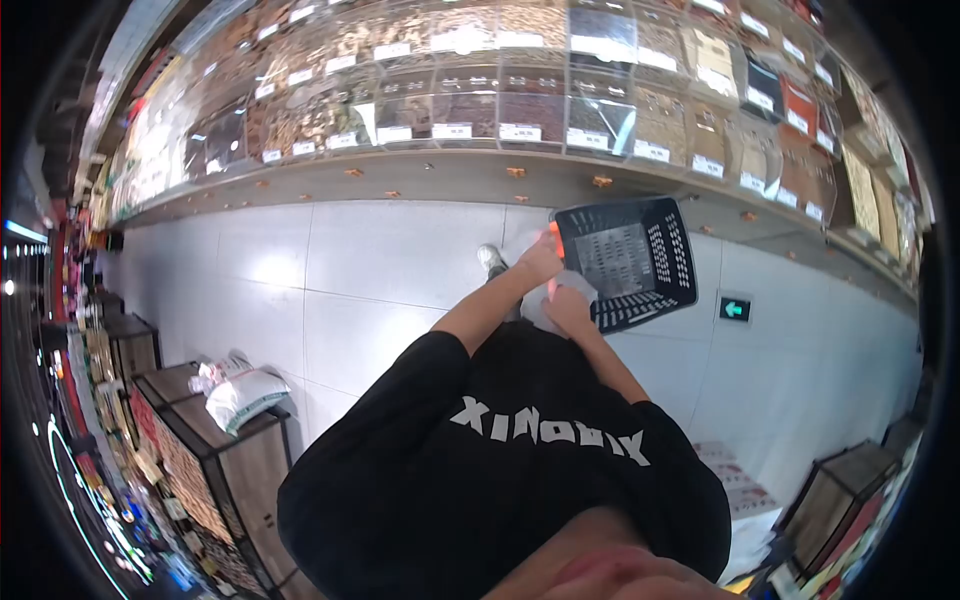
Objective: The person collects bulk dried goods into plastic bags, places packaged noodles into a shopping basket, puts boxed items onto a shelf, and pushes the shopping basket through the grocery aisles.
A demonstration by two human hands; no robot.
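Note:
A black plastic shopping basket (668, 262) with an orange handle (554, 233) hangs in front of me over the white floor. My left hand (540, 263) is closed at the basket's near edge, on the orange handle. Just below it, my right hand (569, 308) grips a crumpled white bag (581, 288) against the basket's rim. The basket's mesh bottom shows through, and I cannot tell what lies in it. My black shirt with white lettering (545, 430) fills the lower part of the view. One shoe (492, 260) shows beside my left forearm.
A long wooden-fronted counter (420, 175) carries rows of clear bulk bins (520, 95) with price tags. A green arrow sign (735, 309) is on the tiled floor. A wooden display table (225, 450) with white sacks (243, 392) stands at the left, another stand (845, 490) at the lower right.

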